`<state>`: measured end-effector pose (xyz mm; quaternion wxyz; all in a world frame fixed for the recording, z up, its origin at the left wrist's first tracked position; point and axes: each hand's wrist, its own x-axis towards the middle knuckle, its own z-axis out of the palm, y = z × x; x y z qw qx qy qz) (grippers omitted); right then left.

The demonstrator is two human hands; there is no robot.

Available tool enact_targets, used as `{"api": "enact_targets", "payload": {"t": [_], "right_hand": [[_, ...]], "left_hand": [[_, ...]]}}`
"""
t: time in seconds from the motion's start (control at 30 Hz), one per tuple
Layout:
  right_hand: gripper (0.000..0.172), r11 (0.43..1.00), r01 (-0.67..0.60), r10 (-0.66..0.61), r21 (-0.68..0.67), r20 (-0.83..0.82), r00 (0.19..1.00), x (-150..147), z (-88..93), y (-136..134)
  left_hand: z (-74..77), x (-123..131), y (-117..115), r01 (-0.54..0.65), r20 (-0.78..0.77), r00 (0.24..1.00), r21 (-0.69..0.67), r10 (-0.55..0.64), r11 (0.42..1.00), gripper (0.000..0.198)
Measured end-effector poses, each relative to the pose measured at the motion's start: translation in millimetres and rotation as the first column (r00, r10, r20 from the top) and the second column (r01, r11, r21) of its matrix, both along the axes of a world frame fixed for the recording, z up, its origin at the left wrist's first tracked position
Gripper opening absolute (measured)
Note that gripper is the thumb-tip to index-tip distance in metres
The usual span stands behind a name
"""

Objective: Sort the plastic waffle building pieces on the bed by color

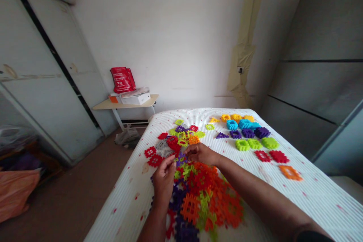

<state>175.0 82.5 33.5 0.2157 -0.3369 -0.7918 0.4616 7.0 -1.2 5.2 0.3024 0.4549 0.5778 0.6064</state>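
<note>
Many toothed plastic tiles [202, 179] lie heaped on ribbed cloth [129, 196] around curled left hand [163, 176] and right hand [203, 154], grips unclear.

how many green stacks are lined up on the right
3: left stack, middle stack and right stack, between the purple row and red row. None looks hidden.

Leftward, open sheet [124, 200] (heaped pieces [202, 179] alongside)

Whether a purple piece [180, 159] is held by the right hand [202, 154] cannot be told. The heap of pieces [201, 191] is cut off at six o'clock, the dark sleeve [313, 236] at four, the orange bag [17, 193] at eight. At ten, the smaller print [120, 87] on the red bag [122, 75] cannot be read.
</note>
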Motion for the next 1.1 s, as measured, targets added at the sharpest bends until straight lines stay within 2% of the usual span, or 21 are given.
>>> {"api": "enact_targets", "payload": {"t": [0.03, 0.1, 0.17, 0.23, 0.33, 0.43, 0.57, 0.63, 0.7, 0.8, 0.93, 1.1], "right_hand": [[0.024, 0.999, 0.018, -0.019, 0.039, 0.021, 1.0, 0, 1.7, -3], [0.028, 0.975, 0.056, -0.076, 0.216, 0.085, 0.993, -1, 7.3, -10], [0.037, 0.9, 0.048, -0.131, 0.434, 0.163, 0.978, -2, 14.0, -18], [0.042, 0.809, -0.018, -0.172, 0.587, 0.267, 0.948, -4, 19.4, -25], [0.035, 0.718, -0.137, -0.233, 0.682, 0.421, 0.877, -10, 22.5, -34], [0.029, 0.682, -0.187, -0.263, 0.707, 0.477, 0.839, -15, 22.9, -39], [0.026, 0.714, -0.166, -0.333, 0.68, 0.538, 0.775, -1, 30.7, -28], [0.027, 0.733, -0.114, -0.434, 0.671, 0.589, 0.682, 19, 38.0, -11], [0.031, 0.734, -0.028, -0.562, 0.678, 0.631, 0.535, 46, 45.0, 11], [0.036, 0.751, 0.017, -0.601, 0.66, 0.674, 0.43, 87, 50.3, 45], [0.033, 0.794, 0.009, -0.566, 0.608, 0.733, 0.376, 118, 45.4, 72], [0.037, 0.823, 0.013, -0.537, 0.568, 0.77, 0.345, 123, 33.3, 87]], "left_hand": [[-0.3, 0, 0, 0.005, 0.007, 1.0, 0.005, -0.005, 1.0, 0.04], [-1.4, 0, 1, 0.001, 0.018, 1.0, 0.005, -0.001, 1.0, 0.041], [-2.4, -1, 2, -0.016, 0.025, 1.0, 0.0, 0.016, 1.0, 0.043], [-3.2, -1, 2, -0.031, 0.033, 0.999, -0.001, 0.031, 1.0, 0.044], [-4.3, 0, 3, -0.048, 0.052, 0.997, 0.0, 0.048, 0.999, 0.045], [-5.7, 1, 2, -0.023, 0.068, 0.997, 0.005, 0.022, 1.0, 0.045], [-7.0, 2, 1, 0.033, 0.082, 0.996, -0.015, -0.032, 0.999, 0.049], [-7.3, 2, 1, 0.034, 0.08, 0.996, -0.006, -0.034, 0.999, 0.049], [-7.6, 1, 2, 0.019, 0.068, 0.997, 0.011, -0.019, 1.0, 0.047], [-8.4, 1, 4, 0.014, 0.059, 0.998, 0.007, -0.014, 1.0, 0.046], [-9.8, 1, 6, 0.022, 0.047, 0.999, -0.018, -0.021, 1.0, 0.046], [-9.4, 0, 4, 0.013, 0.025, 1.0, -0.036, -0.012, 0.999, 0.045]]}}
